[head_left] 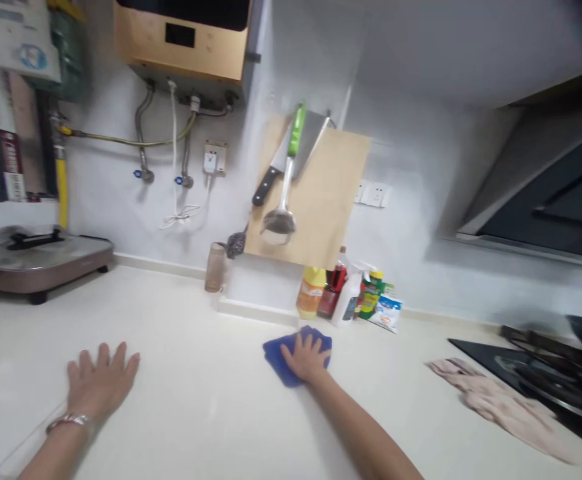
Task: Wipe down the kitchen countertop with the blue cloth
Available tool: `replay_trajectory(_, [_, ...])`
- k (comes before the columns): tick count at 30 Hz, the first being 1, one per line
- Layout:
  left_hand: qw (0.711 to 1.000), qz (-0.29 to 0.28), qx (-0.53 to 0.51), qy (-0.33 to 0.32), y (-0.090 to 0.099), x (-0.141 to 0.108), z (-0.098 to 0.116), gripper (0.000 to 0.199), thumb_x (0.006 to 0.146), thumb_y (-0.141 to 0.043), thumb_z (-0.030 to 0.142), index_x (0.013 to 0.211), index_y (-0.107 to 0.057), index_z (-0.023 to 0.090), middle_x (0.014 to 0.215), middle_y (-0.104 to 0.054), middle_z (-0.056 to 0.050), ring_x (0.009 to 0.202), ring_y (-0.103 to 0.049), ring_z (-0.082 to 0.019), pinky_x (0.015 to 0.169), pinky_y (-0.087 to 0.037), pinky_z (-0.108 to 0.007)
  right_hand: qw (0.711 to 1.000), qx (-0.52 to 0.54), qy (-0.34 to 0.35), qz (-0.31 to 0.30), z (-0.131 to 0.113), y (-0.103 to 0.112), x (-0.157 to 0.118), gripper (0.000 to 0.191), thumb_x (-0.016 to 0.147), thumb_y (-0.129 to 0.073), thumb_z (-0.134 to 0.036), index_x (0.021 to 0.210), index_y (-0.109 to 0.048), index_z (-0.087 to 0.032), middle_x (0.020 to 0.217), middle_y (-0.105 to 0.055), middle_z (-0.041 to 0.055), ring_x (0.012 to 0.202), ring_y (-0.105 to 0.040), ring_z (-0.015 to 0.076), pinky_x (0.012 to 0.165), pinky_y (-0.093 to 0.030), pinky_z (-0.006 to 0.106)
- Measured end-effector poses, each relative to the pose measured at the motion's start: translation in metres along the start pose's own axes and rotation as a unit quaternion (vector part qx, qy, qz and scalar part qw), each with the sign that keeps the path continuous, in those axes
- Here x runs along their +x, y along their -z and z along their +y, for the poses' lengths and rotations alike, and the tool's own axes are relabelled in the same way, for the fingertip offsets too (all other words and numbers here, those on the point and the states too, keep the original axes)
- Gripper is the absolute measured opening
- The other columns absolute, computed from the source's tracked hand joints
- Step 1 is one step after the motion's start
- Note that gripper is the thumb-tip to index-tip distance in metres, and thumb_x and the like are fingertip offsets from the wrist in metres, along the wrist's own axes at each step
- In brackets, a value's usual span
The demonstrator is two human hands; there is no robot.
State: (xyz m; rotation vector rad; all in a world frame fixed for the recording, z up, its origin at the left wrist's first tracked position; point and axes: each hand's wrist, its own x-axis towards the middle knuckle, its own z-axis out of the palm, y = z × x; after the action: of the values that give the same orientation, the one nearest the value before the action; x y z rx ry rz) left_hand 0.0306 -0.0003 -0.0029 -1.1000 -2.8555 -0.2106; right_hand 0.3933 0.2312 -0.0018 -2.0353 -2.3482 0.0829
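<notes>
My right hand (307, 358) presses down on a blue cloth (281, 357) on the white countertop (195, 400). Its fingers are spread over the cloth, which lies bunched beneath the palm. Further left, my left hand (101, 380) rests flat on the same countertop, fingers apart and nothing in it. A bracelet (68, 421) circles the left wrist.
Behind the cloth stand a yellow bottle (311, 293), a white spray bottle (349, 299) and several other packages. A pink cloth (501, 407) lies beside the black stove (525, 373). An electric pan (45, 267) sits at left. Utensils hang before a cutting board (328, 200).
</notes>
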Motion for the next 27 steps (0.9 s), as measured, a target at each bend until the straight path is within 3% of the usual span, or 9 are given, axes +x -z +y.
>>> replay_trajectory(4, [1.000, 0.007, 0.017, -0.005, 0.000, -0.006, 0.001, 0.069, 0.097, -0.019, 0.053, 0.155, -0.021, 0.016, 0.161, -0.021, -0.022, 0.149, -0.015, -0.040, 0.120, -0.012, -0.057, 0.995, 0.001, 0.101, -0.001, -0.099, -0.009, -0.011, 0.089, 0.091, -0.015, -0.071, 0.157, -0.017, -0.011, 0.163, -0.015, 0.0247, 0.147, -0.009, 0.0510, 0.108, -0.005, 0.076])
replay_trajectory(8, [1.000, 0.017, 0.023, 0.007, 0.000, -0.011, 0.007, 0.068, 0.098, -0.020, 0.051, 0.155, -0.019, 0.014, 0.160, -0.024, -0.022, 0.149, -0.018, -0.040, 0.120, -0.014, -0.056, 0.968, 0.016, 0.252, -0.013, -0.186, -0.011, -0.029, 0.091, 0.090, -0.016, -0.074, 0.157, -0.015, -0.012, 0.164, -0.011, 0.0222, 0.149, -0.003, 0.0483, 0.112, -0.001, 0.072])
replay_trajectory(11, [0.999, 0.029, 0.001, 0.015, -0.002, -0.012, 0.007, 0.070, 0.098, -0.020, 0.052, 0.155, -0.015, 0.012, 0.160, -0.025, -0.022, 0.149, -0.018, -0.039, 0.121, -0.015, -0.055, 0.946, 0.018, 0.323, -0.027, -0.233, -0.003, -0.033, 0.092, 0.090, -0.016, -0.073, 0.157, -0.015, -0.010, 0.164, -0.010, 0.0234, 0.149, -0.002, 0.0482, 0.111, -0.001, 0.074])
replay_trajectory(14, [0.999, 0.031, -0.021, 0.024, -0.003, -0.013, 0.005, 0.075, 0.097, -0.020, 0.058, 0.156, -0.013, 0.013, 0.160, -0.025, -0.022, 0.149, -0.017, -0.038, 0.121, -0.015, -0.055, 0.931, 0.028, 0.364, -0.029, -0.257, 0.005, -0.036, 0.090, 0.092, -0.015, -0.071, 0.157, -0.015, -0.008, 0.164, -0.010, 0.0238, 0.150, -0.002, 0.0469, 0.112, 0.000, 0.074])
replay_trajectory(17, [0.999, 0.023, -0.035, 0.025, -0.003, -0.013, 0.004, 0.076, 0.096, -0.018, 0.060, 0.156, -0.012, 0.014, 0.160, -0.023, -0.021, 0.150, -0.016, -0.038, 0.121, -0.015, -0.056, 0.899, 0.041, 0.436, -0.033, -0.256, 0.006, -0.053, 0.086, 0.092, -0.023, -0.070, 0.157, -0.017, -0.015, 0.165, -0.010, 0.0162, 0.152, -0.001, 0.0395, 0.118, 0.001, 0.065])
replay_trajectory(20, [0.999, 0.013, -0.033, 0.023, -0.001, -0.013, 0.002, 0.074, 0.097, -0.014, 0.058, 0.157, -0.011, 0.014, 0.161, -0.021, -0.021, 0.150, -0.015, -0.037, 0.120, -0.015, -0.056, 0.840, 0.065, 0.537, -0.040, -0.234, 0.006, -0.086, 0.085, 0.091, -0.029, -0.071, 0.157, -0.019, -0.017, 0.165, -0.012, 0.0149, 0.152, 0.000, 0.0376, 0.120, 0.003, 0.061])
replay_trajectory(22, [0.999, 0.005, -0.030, 0.023, 0.001, -0.012, 0.001, 0.075, 0.096, -0.013, 0.059, 0.157, -0.012, 0.016, 0.161, -0.021, -0.020, 0.150, -0.016, -0.036, 0.120, -0.016, -0.055, 0.812, 0.078, 0.576, -0.050, -0.209, 0.009, -0.112, 0.086, 0.092, -0.029, -0.071, 0.157, -0.020, -0.016, 0.165, -0.012, 0.0174, 0.152, 0.001, 0.0388, 0.120, 0.003, 0.063])
replay_trajectory(27, [1.000, -0.001, -0.010, 0.006, 0.010, -0.016, -0.002, 0.077, 0.094, -0.019, 0.064, 0.156, -0.023, 0.017, 0.161, -0.022, -0.021, 0.149, -0.018, -0.038, 0.119, -0.016, -0.053, 0.793, 0.106, 0.593, -0.091, -0.113, 0.027, -0.170, 0.082, 0.094, -0.028, -0.070, 0.157, -0.017, -0.019, 0.165, -0.010, 0.0166, 0.152, 0.005, 0.0363, 0.119, 0.006, 0.064])
